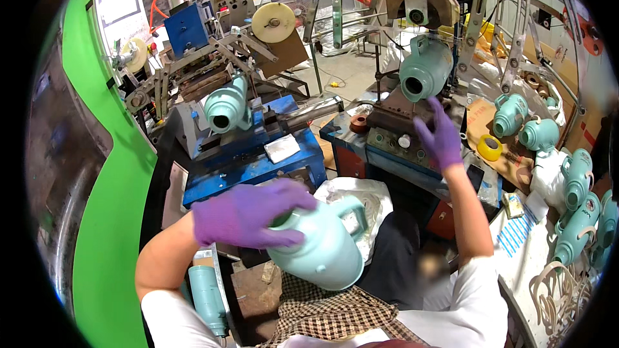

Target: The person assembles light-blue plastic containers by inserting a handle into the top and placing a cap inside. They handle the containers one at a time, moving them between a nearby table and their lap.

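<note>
My left hand (248, 214), in a purple glove, grips the open top of a pale green plastic jug (325, 245) with a side handle, held low over my lap. My right hand (440, 134), also gloved in purple, reaches up with spread fingers just below a second pale green jug (425, 67) mounted mouth-forward on the right machine; whether it touches is unclear. A third jug (227, 107) sits mounted on the blue machine (258, 154) to the left.
Several finished green jugs (577, 200) lie on a white table at the right, beside a yellow tape roll (489, 147) and loose bands. A white bag (361, 193) lies under the held jug. A green panel (109, 219) curves along the left.
</note>
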`<state>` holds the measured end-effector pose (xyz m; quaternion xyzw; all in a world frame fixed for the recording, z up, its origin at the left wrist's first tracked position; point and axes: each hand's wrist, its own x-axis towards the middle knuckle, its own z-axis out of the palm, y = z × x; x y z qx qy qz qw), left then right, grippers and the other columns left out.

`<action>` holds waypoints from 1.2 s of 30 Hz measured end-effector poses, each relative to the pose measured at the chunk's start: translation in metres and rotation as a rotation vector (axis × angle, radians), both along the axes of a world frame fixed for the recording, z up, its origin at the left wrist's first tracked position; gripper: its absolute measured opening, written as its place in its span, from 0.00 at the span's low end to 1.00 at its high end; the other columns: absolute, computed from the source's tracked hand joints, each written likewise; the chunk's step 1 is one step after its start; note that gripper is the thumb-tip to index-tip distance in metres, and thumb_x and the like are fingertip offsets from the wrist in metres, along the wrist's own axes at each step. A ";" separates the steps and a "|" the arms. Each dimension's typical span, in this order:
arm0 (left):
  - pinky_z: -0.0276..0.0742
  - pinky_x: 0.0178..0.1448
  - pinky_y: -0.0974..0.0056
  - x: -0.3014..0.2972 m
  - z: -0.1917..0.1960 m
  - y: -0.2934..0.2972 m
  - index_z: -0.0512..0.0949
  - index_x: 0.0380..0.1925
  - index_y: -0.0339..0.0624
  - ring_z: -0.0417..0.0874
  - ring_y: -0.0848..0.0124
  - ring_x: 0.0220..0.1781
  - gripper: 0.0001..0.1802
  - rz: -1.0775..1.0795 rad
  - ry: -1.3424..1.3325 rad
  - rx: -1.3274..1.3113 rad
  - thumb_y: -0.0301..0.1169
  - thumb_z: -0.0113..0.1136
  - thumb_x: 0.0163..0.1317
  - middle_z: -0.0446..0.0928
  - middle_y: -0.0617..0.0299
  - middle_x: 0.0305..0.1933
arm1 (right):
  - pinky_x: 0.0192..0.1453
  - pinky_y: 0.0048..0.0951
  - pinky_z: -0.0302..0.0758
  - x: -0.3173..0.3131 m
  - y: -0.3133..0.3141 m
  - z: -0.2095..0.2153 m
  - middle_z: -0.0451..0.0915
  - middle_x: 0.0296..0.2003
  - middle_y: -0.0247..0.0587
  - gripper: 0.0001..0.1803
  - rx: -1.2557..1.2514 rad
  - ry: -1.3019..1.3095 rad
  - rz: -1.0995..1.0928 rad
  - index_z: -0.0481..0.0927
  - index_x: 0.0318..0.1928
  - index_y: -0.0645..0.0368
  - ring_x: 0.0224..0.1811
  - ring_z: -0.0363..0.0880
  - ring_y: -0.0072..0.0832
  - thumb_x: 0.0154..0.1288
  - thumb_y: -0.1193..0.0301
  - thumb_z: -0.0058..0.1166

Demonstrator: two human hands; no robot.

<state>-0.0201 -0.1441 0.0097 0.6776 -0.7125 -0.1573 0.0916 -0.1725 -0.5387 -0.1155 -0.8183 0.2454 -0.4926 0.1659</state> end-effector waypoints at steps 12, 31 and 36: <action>0.75 0.66 0.54 0.073 -0.132 0.073 0.71 0.64 0.45 0.75 0.51 0.61 0.45 0.849 0.688 -0.891 0.31 0.81 0.42 0.70 0.49 0.64 | 0.28 0.43 0.77 -0.025 0.054 -0.006 0.85 0.34 0.43 0.38 -0.497 0.067 -0.031 0.71 0.68 0.35 0.26 0.82 0.47 0.55 0.71 0.59; 0.68 0.68 0.54 0.010 -0.116 -0.463 0.67 0.60 0.35 0.71 0.50 0.61 0.37 0.389 0.703 -1.134 0.34 0.73 0.53 0.69 0.44 0.57 | 0.47 0.28 0.81 -0.258 0.175 -0.110 0.88 0.41 0.52 0.25 1.128 -0.196 0.476 0.88 0.46 0.71 0.39 0.87 0.32 0.41 0.81 0.60; 0.69 0.66 0.56 0.035 -0.125 -0.512 0.69 0.59 0.36 0.72 0.55 0.58 0.35 0.329 0.320 -1.262 0.32 0.74 0.54 0.67 0.47 0.59 | 0.45 0.26 0.80 -0.249 0.180 -0.111 0.88 0.39 0.48 0.24 0.882 -0.084 0.411 0.87 0.45 0.73 0.37 0.85 0.29 0.41 0.81 0.59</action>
